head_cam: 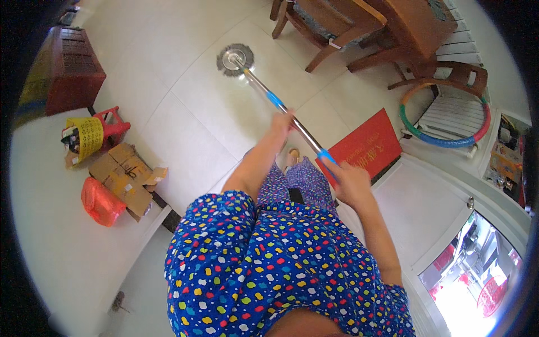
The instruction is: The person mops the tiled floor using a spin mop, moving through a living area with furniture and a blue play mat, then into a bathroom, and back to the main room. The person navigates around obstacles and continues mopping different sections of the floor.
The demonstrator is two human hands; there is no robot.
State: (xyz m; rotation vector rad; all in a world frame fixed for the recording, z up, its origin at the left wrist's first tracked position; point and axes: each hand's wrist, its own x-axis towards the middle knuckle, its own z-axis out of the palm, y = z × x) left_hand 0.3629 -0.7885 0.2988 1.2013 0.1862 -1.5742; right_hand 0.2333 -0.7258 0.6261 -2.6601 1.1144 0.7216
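Observation:
A spin mop slants across the floor before me, with its round grey mop head (223, 68) flat on the pale tiles. Its shiny metal handle (308, 138) has bright blue sleeves. My left hand (283, 122) is wrapped around the bare metal just below the middle blue sleeve. Nearer to my body, my right hand (351, 183) grips the blue end of the handle. Partly under the handle's end lies a red doormat (368, 143) with gold writing. One of my shoes (294, 155) shows beyond my patterned trousers.
Wooden chairs (328, 25) and a table (414, 25) stand at the upper right. A multicoloured hoop (452, 142) leans by a white radiator (452, 116). On the left are flattened cardboard (122, 172), a red plastic bag (100, 202), a red stool (116, 126) and a dark red cabinet (73, 80).

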